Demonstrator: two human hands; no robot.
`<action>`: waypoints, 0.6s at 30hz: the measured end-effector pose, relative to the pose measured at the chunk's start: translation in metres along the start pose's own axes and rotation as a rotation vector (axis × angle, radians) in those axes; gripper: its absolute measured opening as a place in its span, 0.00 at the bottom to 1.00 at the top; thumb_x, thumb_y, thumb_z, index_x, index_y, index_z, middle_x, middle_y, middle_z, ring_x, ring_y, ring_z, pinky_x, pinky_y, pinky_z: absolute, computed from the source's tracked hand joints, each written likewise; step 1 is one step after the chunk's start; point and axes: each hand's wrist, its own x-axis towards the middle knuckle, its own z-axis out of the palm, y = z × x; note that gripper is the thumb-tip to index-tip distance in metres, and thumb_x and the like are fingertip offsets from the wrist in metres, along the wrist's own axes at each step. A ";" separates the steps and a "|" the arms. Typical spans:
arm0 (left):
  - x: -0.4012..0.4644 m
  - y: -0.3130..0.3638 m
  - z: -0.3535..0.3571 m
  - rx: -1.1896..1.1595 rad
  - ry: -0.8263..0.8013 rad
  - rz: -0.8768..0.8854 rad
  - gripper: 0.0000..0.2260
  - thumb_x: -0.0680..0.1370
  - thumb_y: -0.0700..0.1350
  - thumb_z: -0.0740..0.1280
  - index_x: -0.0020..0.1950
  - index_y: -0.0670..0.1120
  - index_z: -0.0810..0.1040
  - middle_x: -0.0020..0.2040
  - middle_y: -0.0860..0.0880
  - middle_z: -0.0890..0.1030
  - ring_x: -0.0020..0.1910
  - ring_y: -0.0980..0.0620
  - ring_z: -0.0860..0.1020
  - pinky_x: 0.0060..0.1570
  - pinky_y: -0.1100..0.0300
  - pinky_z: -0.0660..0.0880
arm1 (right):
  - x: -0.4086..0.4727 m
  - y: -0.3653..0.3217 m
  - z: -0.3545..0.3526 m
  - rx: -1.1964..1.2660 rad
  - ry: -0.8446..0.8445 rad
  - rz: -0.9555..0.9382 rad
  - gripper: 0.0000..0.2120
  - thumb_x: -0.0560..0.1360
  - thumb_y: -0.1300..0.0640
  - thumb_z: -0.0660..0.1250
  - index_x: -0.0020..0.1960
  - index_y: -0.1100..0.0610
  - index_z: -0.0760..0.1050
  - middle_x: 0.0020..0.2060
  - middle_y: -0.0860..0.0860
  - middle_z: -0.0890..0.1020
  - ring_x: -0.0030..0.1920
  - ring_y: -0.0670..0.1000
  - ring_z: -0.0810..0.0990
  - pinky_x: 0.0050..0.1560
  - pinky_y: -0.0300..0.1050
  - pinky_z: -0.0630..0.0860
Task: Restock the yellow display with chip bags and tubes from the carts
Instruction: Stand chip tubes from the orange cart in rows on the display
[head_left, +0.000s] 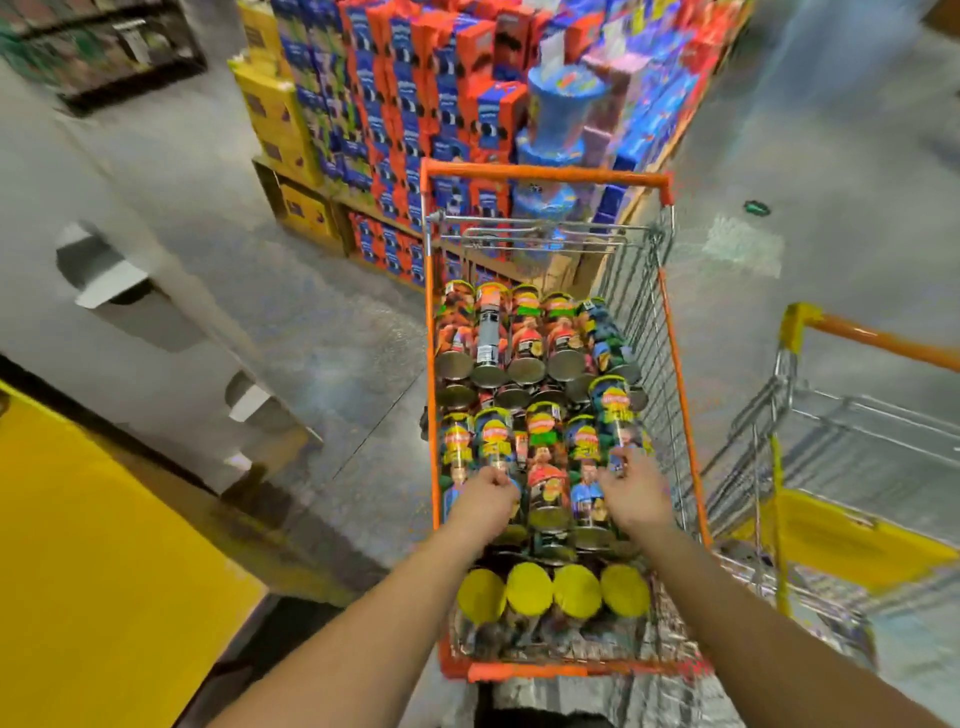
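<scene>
Evidently the restocking is at a picking stage: both hands are reached down into the orange-framed wire shopping cart (550, 179), which is packed with rows of cylindrical chip tubes (524, 338) laid on their sides, metal bases and yellow lids showing. The left hand (485, 501) is seen with its fingers curled over one of the tubes in the middle row (496, 441), apparently gripping it. The right hand (636, 491) is laid on a neighbouring tube at the cart's right side (615, 415), its fingers bent around it; motion blur prevents the firmness of either grip from being told. Neither tube is seen lifted clear of the load. A flat yellow surface (88, 571), possibly part of the yellow display, is visible at the lower left, well apart from the cart, and no stock is seen on the part shown. A second wire cart with a yellow-and-orange frame (852, 332) stands just to the right; no bags are visible in the part shown. Judging by the full cart, most of the work is reckoned to be left
</scene>
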 end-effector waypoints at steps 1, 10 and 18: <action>0.010 -0.002 0.010 0.018 0.029 -0.035 0.05 0.76 0.46 0.65 0.48 0.46 0.73 0.50 0.40 0.80 0.47 0.42 0.78 0.44 0.54 0.73 | 0.010 0.008 -0.004 -0.037 0.011 0.020 0.21 0.76 0.55 0.69 0.66 0.61 0.72 0.59 0.60 0.75 0.59 0.61 0.74 0.57 0.52 0.70; 0.046 -0.014 0.049 0.170 0.177 -0.276 0.26 0.72 0.53 0.72 0.63 0.40 0.70 0.60 0.40 0.76 0.57 0.40 0.76 0.51 0.51 0.75 | 0.043 0.031 -0.005 0.005 -0.059 0.118 0.40 0.75 0.43 0.68 0.77 0.58 0.53 0.73 0.61 0.62 0.72 0.61 0.61 0.69 0.55 0.62; 0.066 -0.006 0.064 0.161 0.115 -0.387 0.24 0.70 0.61 0.64 0.58 0.46 0.77 0.47 0.46 0.76 0.52 0.44 0.77 0.48 0.54 0.74 | 0.054 0.039 0.001 0.069 -0.101 0.230 0.45 0.71 0.43 0.71 0.77 0.59 0.53 0.69 0.62 0.68 0.66 0.64 0.70 0.64 0.57 0.71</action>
